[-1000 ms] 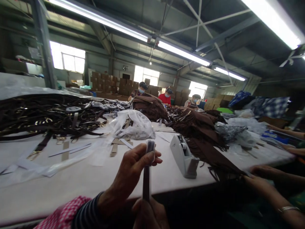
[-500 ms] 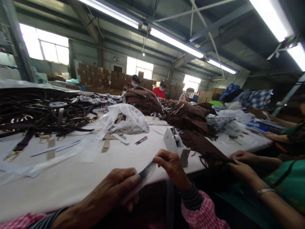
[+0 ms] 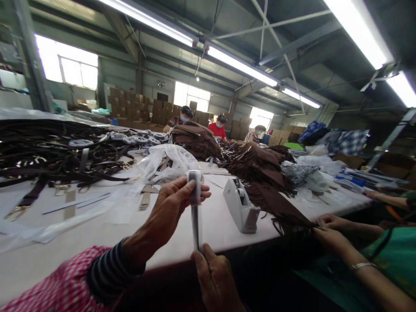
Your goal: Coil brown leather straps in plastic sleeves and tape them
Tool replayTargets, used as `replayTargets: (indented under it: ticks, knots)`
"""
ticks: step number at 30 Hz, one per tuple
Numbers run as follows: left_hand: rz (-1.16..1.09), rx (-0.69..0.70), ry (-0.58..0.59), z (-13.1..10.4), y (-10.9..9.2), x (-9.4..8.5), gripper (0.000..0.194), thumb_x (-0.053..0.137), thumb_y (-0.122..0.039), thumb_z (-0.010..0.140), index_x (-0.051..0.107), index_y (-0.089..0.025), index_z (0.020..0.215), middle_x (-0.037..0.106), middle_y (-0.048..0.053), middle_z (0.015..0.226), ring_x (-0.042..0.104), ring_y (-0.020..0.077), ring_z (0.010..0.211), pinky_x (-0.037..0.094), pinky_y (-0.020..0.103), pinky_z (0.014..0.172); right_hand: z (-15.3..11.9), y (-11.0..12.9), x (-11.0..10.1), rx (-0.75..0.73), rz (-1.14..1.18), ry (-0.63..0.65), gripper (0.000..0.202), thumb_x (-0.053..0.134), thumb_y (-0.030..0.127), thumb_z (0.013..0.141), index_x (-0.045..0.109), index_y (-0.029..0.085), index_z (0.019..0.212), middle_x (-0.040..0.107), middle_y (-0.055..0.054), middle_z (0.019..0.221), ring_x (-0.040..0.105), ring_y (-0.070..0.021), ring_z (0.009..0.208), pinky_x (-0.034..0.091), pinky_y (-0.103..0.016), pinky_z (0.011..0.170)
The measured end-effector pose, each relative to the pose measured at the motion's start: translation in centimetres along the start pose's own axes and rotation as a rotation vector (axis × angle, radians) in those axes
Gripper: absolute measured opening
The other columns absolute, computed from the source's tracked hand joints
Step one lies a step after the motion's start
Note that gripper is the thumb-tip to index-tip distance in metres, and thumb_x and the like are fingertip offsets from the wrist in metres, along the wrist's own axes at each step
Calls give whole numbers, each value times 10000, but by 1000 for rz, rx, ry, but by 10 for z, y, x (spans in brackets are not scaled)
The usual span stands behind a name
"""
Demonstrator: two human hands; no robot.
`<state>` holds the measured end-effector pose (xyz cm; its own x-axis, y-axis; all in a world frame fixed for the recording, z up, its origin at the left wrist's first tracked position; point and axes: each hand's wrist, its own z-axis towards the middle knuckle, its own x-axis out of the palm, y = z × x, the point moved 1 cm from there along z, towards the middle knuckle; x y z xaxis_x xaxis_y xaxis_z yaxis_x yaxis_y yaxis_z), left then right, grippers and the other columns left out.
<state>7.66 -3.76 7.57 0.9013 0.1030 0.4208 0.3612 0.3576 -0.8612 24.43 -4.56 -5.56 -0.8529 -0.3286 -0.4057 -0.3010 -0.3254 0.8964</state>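
Note:
A dark strip with a pale, see-through wrapping point(image 3: 196, 227), which looks like a strap in plastic, stands upright between my two hands. My left hand point(image 3: 162, 212) is closed on its upper, folded end, thumb in front and fingers behind. Below, my right hand point(image 3: 216, 275) pinches the lower end between thumb and fingers, near the table edge. To the right of the strip, apart from both hands, a grey tape dispenser point(image 3: 237, 208) sits on the white tabletop point(image 3: 156, 242).
Dark straps with metal clasps point(image 3: 58, 160) are heaped at left, beside a crumpled plastic bag point(image 3: 178, 158). Brown fringed pieces point(image 3: 256, 160) lie in piles beyond the dispenser. At right, a co-worker's hands point(image 3: 334, 229) hold one piece; other people work across the table.
My left hand has risen with the strip, and my right hand has moved down to its lower end. The strip has turned from slanting to upright. The small snips are now hidden.

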Motion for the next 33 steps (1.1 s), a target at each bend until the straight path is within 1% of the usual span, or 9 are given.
replayTargets:
  ticks: [4, 7, 10, 13, 16, 19, 25, 29, 33]
  knots:
    - [143, 116, -19, -2, 6, -7, 296, 684, -422, 950, 723, -139, 1025, 792, 125, 1040, 762, 288, 957, 577, 393, 893, 11, 10, -15, 4, 55, 164, 616, 425, 720, 991, 736, 199, 889, 528, -31, 647, 534, -187, 645, 406, -308, 633]
    - [521, 357, 9, 2, 13, -18, 210, 624, -371, 998, 705, -180, 967, 764, 83, 942, 734, 242, 869, 542, 323, 818, 13, 20, -16, 29, 299, 273, 601, 417, 688, 1007, 688, 153, 1023, 550, -2, 651, 521, -144, 607, 409, -271, 616]
    - [954, 581, 221, 2, 21, -35, 205, 583, -283, 1010, 711, -187, 881, 692, 65, 786, 628, 199, 710, 468, 291, 722, 8, 26, -25, 89, 472, 382, 552, 483, 651, 995, 630, 133, 1115, 563, 31, 570, 469, -105, 460, 349, -222, 483]
    - [1149, 614, 510, -13, 26, -54, 292, 480, -264, 1037, 745, -190, 939, 690, 74, 770, 570, 198, 658, 448, 289, 685, 7, 31, -52, 143, 506, 379, 493, 532, 604, 992, 610, 141, 1144, 485, 84, 469, 335, -78, 343, 213, -192, 360]
    - [1135, 485, 583, -42, 22, -65, 242, 552, -369, 1011, 748, -234, 1056, 755, 74, 929, 623, 217, 756, 489, 278, 761, 17, 36, -79, 121, 489, 306, 412, 642, 515, 955, 612, 152, 1145, 347, 137, 451, 203, -53, 361, 138, -183, 358]
    - [1077, 200, 550, -70, 16, -64, 235, 630, -454, 966, 755, -255, 970, 748, 32, 892, 620, 202, 744, 496, 254, 752, 39, 38, -90, 57, 407, 272, 350, 731, 442, 893, 631, 157, 1069, 332, 135, 491, 211, -52, 413, 162, -187, 393]
    - [462, -559, 486, -84, 10, -40, 466, 553, -563, 996, 699, -160, 814, 630, 24, 681, 550, 141, 588, 437, 221, 562, 71, 21, -52, -171, 222, -57, 317, 601, 468, 988, 661, 169, 904, 468, 65, 579, 432, -88, 483, 338, -211, 462]
    - [55, -572, 307, -69, 10, -22, 462, 628, -503, 972, 682, -118, 723, 574, 18, 568, 465, 102, 496, 358, 206, 508, 44, 12, -14, -276, 176, -343, 365, 401, 460, 1086, 649, 201, 1153, 628, 14, 707, 615, -146, 608, 499, -239, 570]
    - [-68, -532, 205, -58, 8, -14, 453, 700, -489, 933, 677, -112, 683, 588, 21, 565, 445, 88, 490, 346, 195, 506, 15, 7, 5, -527, -84, -428, 326, 494, 326, 1065, 550, 252, 1377, 749, -80, 1182, 746, -225, 1010, 582, -299, 842]
